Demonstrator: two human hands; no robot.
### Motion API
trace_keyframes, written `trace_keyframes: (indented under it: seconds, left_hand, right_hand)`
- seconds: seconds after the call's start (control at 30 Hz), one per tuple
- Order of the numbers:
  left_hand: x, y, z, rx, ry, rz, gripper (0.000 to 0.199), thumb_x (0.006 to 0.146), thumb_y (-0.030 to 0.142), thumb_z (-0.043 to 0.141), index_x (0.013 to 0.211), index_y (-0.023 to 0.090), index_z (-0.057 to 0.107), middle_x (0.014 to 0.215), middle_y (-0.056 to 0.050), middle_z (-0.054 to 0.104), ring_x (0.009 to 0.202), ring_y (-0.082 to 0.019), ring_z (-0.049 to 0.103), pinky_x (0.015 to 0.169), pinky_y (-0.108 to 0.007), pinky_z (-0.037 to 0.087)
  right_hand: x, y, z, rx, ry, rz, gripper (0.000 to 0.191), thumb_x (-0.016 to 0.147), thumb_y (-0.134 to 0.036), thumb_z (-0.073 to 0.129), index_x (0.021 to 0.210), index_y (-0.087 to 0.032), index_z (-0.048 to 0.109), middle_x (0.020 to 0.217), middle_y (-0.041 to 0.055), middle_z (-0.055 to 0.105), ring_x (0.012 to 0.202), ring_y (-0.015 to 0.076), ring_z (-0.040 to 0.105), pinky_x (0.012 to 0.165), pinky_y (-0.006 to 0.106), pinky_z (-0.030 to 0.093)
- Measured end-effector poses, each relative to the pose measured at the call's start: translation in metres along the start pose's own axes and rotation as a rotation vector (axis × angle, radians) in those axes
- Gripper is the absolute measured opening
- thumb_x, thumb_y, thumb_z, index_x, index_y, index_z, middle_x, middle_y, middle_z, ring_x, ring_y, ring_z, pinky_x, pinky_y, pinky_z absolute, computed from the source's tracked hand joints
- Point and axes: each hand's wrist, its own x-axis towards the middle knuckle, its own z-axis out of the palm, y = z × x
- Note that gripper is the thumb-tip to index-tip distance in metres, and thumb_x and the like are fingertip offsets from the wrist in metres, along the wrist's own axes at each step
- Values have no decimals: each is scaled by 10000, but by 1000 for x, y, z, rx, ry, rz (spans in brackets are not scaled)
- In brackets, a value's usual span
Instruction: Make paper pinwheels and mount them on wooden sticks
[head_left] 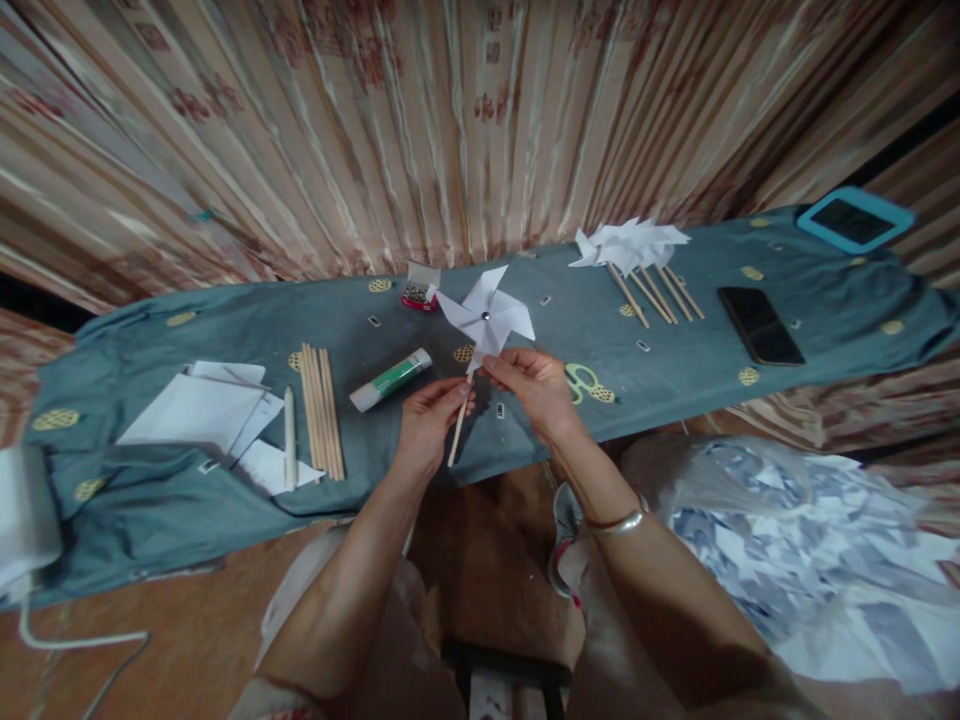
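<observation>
A white paper pinwheel (489, 312) with a small shiny pin at its centre faces up over the table's middle. Its wooden stick (458, 430) is pinched in my left hand (433, 418), just below the paper. My right hand (534, 388) pinches the lower blade of the pinwheel between thumb and fingers. Behind it stands an open red box of pins (420, 292). A glue stick (391, 380) with a green label lies left of the pinwheel. Green-handled scissors (581, 380) are partly hidden behind my right hand.
Left on the cloth-covered table (247, 315) lie paper sheets (196, 412), a white pen (290, 438) and several wooden sticks (322, 410). Farther right are finished pinwheels (632, 244), a black phone (760, 326) and a blue-framed tablet (855, 221). A bag of paper scraps (780, 520) sits lower right.
</observation>
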Motion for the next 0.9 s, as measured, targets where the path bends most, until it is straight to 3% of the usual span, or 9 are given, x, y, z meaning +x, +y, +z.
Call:
trace_keyframes:
  seconds: [0.3,0.47,0.63,0.77,0.9]
  left_hand:
    - [-1,2,0,-23,8,-20,416,394,367,934,694,147,747,594,0,694,512,-66,591,548,-173,480]
    - [-1,2,-1,-18,14,-11,394,412,362,926,687,142,749,619,-15,706,539,-74,607,557,-175,483]
    - [-3,3,0,-4,-4,-16,375,415,368,920,658,142,744,613,-22,703,523,-75,590,537,-182,477]
    - [-4,3,0,3,-33,-50,361,437,357,909,664,129,743,606,-24,686,520,-72,576,536,-186,468]
    - [-3,1,-1,7,-51,-43,336,477,344,897,681,131,737,627,-29,690,534,-80,581,544,-198,471]
  right_hand:
    - [-5,-10,-4,-95,-66,-72,412,632,-602,766,611,-193,723,586,-4,668,500,87,498,502,234,393]
    - [2,-19,-26,-118,118,-152,401,702,-573,731,586,-190,703,507,-20,601,439,69,397,449,225,304]
    - [15,-15,-43,-50,316,-194,356,596,-525,806,672,-192,705,702,7,710,601,108,569,619,247,461]
    - [21,-10,-44,-58,251,-131,412,531,-505,837,779,-195,726,764,19,726,707,147,624,721,287,502]
    - [20,-10,-37,-73,205,-110,348,546,-480,812,727,-197,722,684,0,698,656,139,588,647,271,478]
